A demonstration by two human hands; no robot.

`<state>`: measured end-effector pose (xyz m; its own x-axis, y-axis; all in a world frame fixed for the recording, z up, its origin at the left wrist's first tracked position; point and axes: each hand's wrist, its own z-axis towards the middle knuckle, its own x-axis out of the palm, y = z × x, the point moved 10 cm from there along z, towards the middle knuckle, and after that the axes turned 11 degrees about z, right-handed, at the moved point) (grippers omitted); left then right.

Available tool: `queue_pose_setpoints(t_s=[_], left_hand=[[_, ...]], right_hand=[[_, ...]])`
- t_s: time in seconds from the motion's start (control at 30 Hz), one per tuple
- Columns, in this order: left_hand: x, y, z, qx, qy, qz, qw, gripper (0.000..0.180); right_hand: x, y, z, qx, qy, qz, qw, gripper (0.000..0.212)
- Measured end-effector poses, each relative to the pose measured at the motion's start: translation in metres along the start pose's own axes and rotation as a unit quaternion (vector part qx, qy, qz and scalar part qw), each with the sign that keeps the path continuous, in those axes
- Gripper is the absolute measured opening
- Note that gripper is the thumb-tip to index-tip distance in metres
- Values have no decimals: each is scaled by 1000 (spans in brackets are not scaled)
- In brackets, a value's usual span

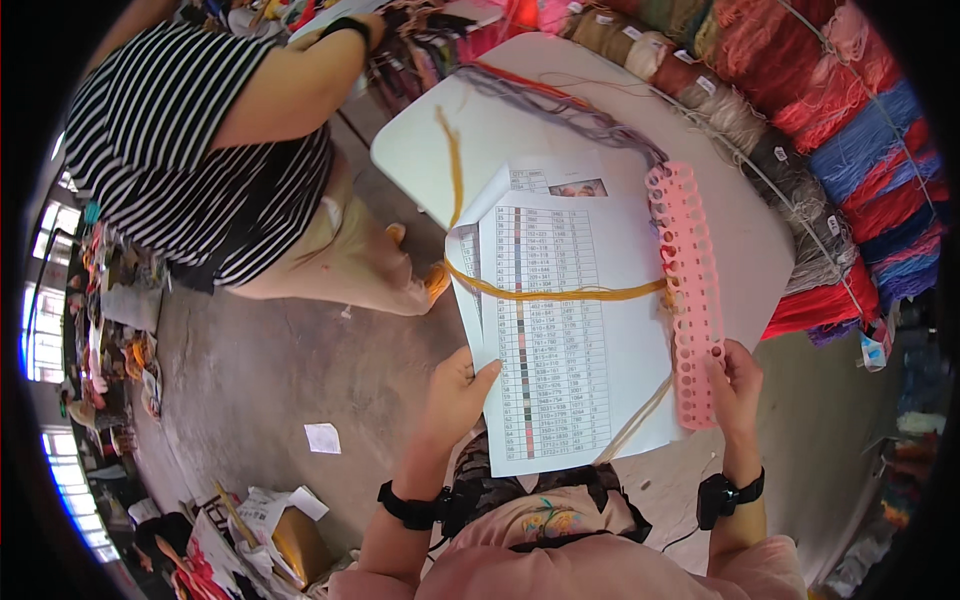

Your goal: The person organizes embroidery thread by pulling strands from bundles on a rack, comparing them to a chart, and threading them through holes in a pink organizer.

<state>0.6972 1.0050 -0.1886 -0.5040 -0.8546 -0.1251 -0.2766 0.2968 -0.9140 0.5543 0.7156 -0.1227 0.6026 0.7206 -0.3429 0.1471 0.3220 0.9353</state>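
My left hand (463,388) pinches the left edge of some printed paper sheets (630,350), which carry a table with small colour swatches. With my right hand (736,380) I grip the lower right edge of a pink thread organizer (697,360), a long strip with round holes along both sides. An ochre thread bundle (560,295) runs from the strip across the sheets and off their left edge, its far end lying on the table. Grey-purple threads (590,110) trail from the strip's top. Beige threads (638,422) hang over the lower part of the sheets.
A white table (420,150) stands under the far part of the sheets. Thick hanks of coloured yarn (770,60) line the right side. At the left, a person in a striped top (190,150) stands close to the table. A cardboard box (300,545) sits on the floor at lower left.
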Motion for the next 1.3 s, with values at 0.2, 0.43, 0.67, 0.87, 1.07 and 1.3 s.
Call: queue_pose_setpoints(t_s=[0.2, 0.43, 0.67, 0.87, 1.07, 1.3], left_hand=[[-118, 63, -79, 3, -59, -96, 994, 21], [-327, 184, -235, 33, -206, -144, 967, 21], [-500, 273, -369, 24, -392, -173, 903, 21], [-616, 283, -408, 54, -507, -176, 842, 19], [-745, 264, -424, 17, -567, -162, 807, 16], [-905, 252, -390, 31, -601, -190, 776, 17]], right_hand=[[79, 90, -88, -195, 116, -49, 973, 11], [304, 169, -220, -304, 323, -5, 896, 14], [509, 231, -281, -285, 420, -29, 861, 10], [685, 226, -274, -243, 473, -64, 844, 8], [870, 200, -212, -261, 398, -166, 863, 12], [999, 176, -101, -146, 270, -276, 911, 14]])
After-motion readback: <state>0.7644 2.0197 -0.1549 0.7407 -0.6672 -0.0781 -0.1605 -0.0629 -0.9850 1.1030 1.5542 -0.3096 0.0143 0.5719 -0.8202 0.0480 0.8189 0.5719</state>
